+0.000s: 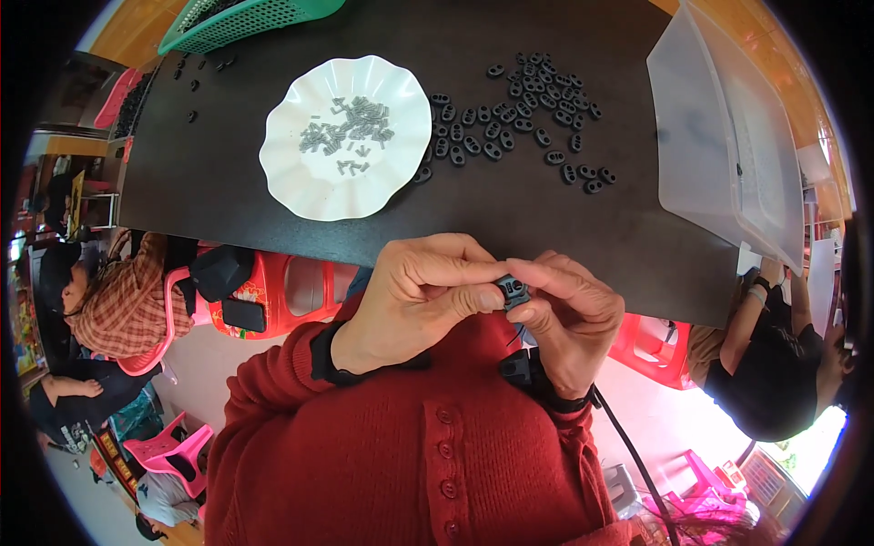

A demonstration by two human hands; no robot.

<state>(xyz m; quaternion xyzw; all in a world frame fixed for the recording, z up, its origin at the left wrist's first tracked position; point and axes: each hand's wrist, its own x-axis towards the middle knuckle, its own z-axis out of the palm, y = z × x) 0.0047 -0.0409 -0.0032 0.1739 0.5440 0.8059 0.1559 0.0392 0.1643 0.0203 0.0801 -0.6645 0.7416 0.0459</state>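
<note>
Both hands meet at the near table edge, just above the red sweater (410, 464). Left hand (414, 300) closed, thumb and fingers pinching a small black plastic toggle (514, 291). Right hand (569, 318) also closed on the same toggle from the right side, fingertips touching the left thumb. Toggle sits between the two hands, held off the dark table (228, 173).

Farther out: white scalloped dish (300, 168) holding small grey metal springs (350, 127), left of centre. Loose pile of black toggles (523, 118) just right of the dish, a few touching its rim. Clear plastic bin (710, 136) far right. Green mesh basket (246, 20) at far left edge. Black wrist straps on both forearms; cable runs from the right one.
</note>
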